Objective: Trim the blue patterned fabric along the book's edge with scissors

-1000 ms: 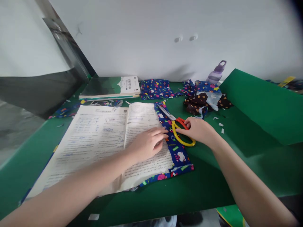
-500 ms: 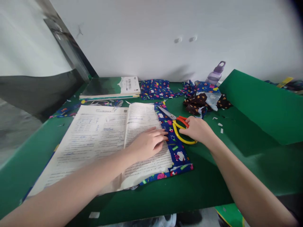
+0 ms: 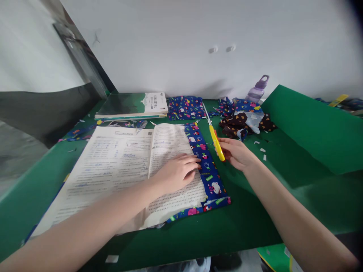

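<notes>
An open book [image 3: 124, 170] with printed pages lies across the green table. Its right edge is bordered by a folded strip of blue patterned cover sheet [image 3: 208, 166], which also runs along part of the bottom edge. My left hand [image 3: 178, 172] rests flat on the right page, its fingertips reaching the strip. To the right of the book, my right hand [image 3: 236, 153] grips scissors [image 3: 217, 143] with yellow and red handles. They are turned edge-on, blades pointing away from me toward the back of the table.
Stacked books [image 3: 130, 105] lie at the back left, beside a blue patterned piece [image 3: 185, 107]. Crumpled scraps [image 3: 241, 121] and a purple bottle [image 3: 256, 90] are at the back right. A green panel [image 3: 317, 128] stands at the right. Small white bits [image 3: 263, 150] dot the table.
The scissors have swung from pointing left over the blue strip to pointing away, turned edge-on and off the strip. My left hand has stayed on the page.
</notes>
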Demonstrator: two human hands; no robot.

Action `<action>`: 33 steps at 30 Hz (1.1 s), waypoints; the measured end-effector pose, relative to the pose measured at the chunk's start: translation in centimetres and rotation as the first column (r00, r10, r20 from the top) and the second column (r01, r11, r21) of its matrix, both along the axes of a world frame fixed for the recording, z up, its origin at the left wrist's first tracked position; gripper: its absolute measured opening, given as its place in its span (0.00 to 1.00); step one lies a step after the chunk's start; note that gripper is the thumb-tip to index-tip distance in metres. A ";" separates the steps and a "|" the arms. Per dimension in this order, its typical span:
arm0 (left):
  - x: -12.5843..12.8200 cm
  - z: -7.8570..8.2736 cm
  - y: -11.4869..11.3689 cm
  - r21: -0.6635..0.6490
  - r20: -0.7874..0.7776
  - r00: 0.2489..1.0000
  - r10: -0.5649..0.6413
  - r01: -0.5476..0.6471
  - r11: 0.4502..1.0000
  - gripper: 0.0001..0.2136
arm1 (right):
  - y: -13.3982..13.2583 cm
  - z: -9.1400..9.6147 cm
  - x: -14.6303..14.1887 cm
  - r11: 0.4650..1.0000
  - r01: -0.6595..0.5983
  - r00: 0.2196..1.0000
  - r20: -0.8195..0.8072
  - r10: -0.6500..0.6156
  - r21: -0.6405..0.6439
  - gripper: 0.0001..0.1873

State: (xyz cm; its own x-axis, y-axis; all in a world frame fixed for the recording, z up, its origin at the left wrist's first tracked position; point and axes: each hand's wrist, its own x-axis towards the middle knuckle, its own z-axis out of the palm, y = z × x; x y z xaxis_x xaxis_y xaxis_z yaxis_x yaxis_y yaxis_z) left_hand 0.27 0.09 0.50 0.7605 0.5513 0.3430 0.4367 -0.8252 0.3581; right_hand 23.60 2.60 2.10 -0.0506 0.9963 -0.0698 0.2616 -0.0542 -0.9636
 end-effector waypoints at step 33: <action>-0.1 0.0 0.0 -0.024 -0.020 1.000 -0.007 0.007 1.000 0.11 | -0.9 2.0 -0.4 0.960 -0.199 0.657 -0.753 -0.019 -0.198 0.26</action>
State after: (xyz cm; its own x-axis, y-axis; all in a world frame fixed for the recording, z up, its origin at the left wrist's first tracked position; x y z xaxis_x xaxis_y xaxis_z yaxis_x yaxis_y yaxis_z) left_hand 0.20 0.13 0.53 0.7709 0.5537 0.3147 0.4380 -0.8196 0.3692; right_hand 23.24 1.73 4.07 -0.2823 0.9376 -0.2031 -0.5175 -0.3271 -0.7907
